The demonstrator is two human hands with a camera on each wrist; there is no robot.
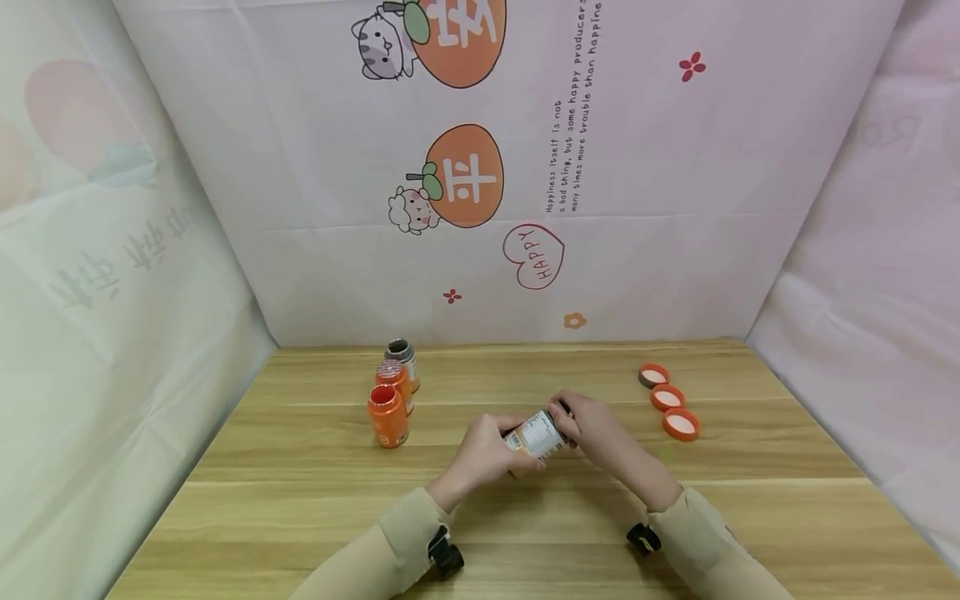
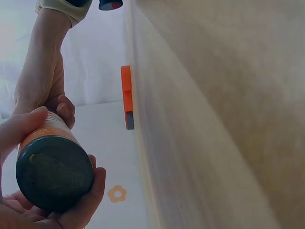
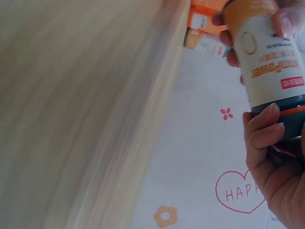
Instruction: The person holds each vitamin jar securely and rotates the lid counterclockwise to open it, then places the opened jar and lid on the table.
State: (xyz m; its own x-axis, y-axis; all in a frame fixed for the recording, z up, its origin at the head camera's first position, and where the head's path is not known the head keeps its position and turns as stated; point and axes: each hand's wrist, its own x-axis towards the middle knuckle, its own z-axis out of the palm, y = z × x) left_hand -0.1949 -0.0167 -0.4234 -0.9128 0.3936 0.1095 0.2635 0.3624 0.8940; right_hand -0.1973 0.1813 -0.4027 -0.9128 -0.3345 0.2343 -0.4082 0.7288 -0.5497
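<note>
Tilted above the table, a pill bottle [image 1: 538,437] with a white and orange label is held between both hands. My left hand [image 1: 483,452] grips its body near the base; the dark round base [image 2: 55,171] faces the camera in the left wrist view. The right hand [image 1: 597,427] has its fingers curled round the dark cap [image 3: 294,125] at the upper right end. An orange ring shows along the cap's edge in the right wrist view, where the cap still sits on the bottle's end. Part of the cap is hidden by the fingers.
Two orange bottles [image 1: 388,421] and a grey one [image 1: 403,358] stand uncapped in a row at the left; silvery foil seems to cover the middle mouth. Three orange-rimmed caps [image 1: 681,424] lie upside down at the right. A printed cloth [image 1: 637,275] hangs behind the table.
</note>
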